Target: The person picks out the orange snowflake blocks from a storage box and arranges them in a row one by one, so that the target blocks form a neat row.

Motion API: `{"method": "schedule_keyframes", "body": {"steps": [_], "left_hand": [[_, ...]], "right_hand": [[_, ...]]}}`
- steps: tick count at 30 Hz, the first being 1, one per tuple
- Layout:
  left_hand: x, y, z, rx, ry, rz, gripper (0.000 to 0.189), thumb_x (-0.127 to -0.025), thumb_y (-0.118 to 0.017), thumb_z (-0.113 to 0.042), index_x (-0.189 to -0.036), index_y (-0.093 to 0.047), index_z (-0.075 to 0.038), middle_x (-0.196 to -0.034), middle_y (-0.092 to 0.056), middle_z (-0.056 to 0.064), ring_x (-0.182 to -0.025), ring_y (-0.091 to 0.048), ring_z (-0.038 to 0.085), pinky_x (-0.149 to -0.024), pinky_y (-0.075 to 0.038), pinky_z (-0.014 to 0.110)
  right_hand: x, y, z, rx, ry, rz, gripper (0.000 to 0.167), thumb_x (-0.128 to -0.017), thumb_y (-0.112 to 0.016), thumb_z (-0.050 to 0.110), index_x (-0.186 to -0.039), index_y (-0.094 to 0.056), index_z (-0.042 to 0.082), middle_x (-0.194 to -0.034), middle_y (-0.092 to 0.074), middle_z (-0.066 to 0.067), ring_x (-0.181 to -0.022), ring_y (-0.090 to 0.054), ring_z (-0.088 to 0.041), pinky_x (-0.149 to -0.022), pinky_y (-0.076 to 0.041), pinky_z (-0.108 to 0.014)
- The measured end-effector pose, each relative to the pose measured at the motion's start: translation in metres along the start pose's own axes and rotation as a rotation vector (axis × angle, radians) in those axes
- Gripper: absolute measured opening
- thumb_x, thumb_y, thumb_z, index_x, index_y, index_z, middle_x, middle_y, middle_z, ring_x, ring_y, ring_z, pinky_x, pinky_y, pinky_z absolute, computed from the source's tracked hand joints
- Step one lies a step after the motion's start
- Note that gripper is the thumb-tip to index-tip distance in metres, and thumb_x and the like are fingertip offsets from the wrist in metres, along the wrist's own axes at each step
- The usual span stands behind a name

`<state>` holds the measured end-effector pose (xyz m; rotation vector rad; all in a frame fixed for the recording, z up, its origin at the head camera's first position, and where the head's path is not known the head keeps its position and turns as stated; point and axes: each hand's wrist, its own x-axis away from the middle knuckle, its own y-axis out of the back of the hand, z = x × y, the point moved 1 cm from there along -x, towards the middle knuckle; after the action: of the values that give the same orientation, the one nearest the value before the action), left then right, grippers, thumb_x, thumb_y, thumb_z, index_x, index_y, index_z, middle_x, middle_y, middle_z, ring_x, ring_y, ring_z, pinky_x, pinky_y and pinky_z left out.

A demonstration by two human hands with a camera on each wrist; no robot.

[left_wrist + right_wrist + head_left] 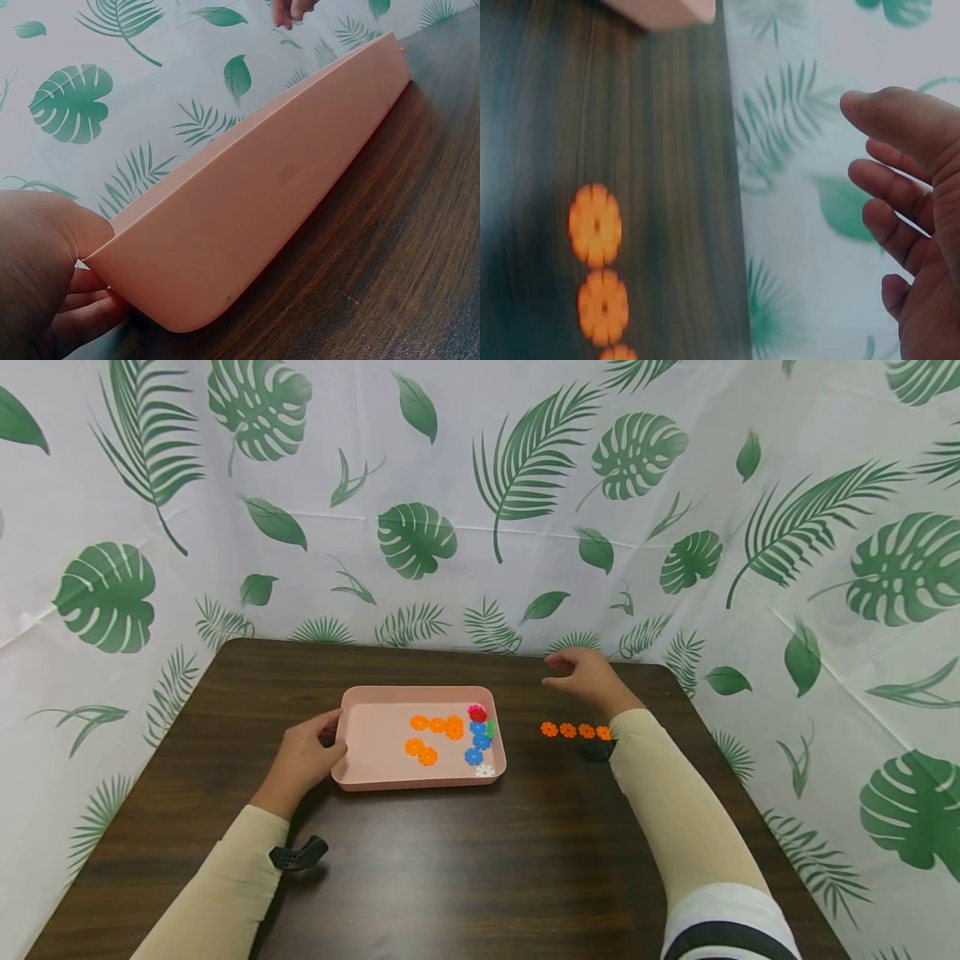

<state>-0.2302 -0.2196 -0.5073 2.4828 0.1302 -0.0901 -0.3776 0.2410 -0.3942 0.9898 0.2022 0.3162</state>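
A pink tray [408, 785] sits on the dark wooden table. My left hand [306, 753] pinches its left end, thumb over the rim and fingers against the outer wall; the left wrist view shows this hand [56, 262] at the tray corner. Inside the tray lie several orange flower-shaped discs [427, 756], with blue discs [473, 756], a red one [477, 714], a green one [491, 729] and a white one [484, 771] along the right side. My right hand [588, 678] hovers right of the tray, fingers loosely bent and apart, holding nothing. Near it runs a row of orange discs [567, 730].
The wooden table [480, 877] reaches back to a white cloth [337, 552] printed with green leaves, which also hangs at both sides. A black wrist device [298, 856] is strapped to the left forearm. The row's right end lies close to the right sleeve [675, 802].
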Motion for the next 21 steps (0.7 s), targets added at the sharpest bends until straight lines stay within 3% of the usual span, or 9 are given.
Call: {"method": "schedule_keyframes", "body": {"steps": [7, 21], "left_hand": [[0.0, -0.001, 0.0, 0.004, -0.007, -0.01, 0.059, -0.09, -0.064, -0.011, -0.147, -0.054, 0.002, -0.12, -0.07, 0.023, -0.109, -0.065, 0.037, -0.098, -0.054, 0.054], [0.0, -0.001, -0.001, 0.008, -0.002, 0.003, 0.061, -0.091, -0.063, -0.013, -0.149, -0.053, 0.001, -0.123, -0.069, 0.023, -0.112, -0.064, 0.037, -0.099, -0.053, 0.055]], "right_hand": [[-0.014, -0.027, 0.032, -0.027, 0.026, 0.006, 0.046, -0.088, -0.083, 0.031, -0.128, -0.071, 0.012, -0.126, -0.069, -0.005, -0.116, -0.061, -0.028, -0.103, -0.052, -0.045], [-0.034, -0.101, 0.078, -0.081, 0.084, 0.106, 0.047, -0.089, -0.083, 0.033, -0.129, -0.072, 0.011, -0.124, -0.069, -0.006, -0.109, -0.061, -0.024, -0.1, -0.055, -0.042]]}}
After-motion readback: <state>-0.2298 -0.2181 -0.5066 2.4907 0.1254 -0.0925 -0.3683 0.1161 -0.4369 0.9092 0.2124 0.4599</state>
